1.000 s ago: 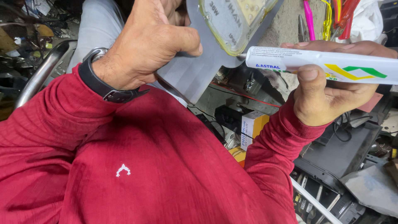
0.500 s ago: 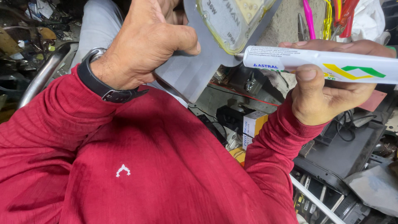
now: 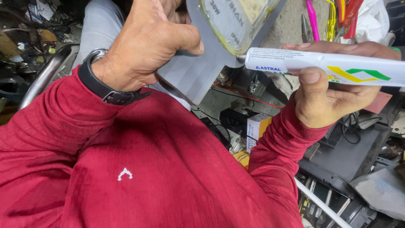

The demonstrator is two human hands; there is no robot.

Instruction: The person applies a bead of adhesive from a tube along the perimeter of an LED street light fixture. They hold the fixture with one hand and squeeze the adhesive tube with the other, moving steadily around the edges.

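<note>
L hand clamped on flat grey light housing; R hand wrapped round smooth white tube, nozzle prob. touching lens rim.

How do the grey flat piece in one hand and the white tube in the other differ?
The grey panel is flat, wide and angular; the white tube is long and round. The panel carries a clear yellowish window; the tube bears green and yellow markings. The left hand grips the panel tilted, while the right hand holds the tube level. The tube's tip meets the window's edge.
</note>
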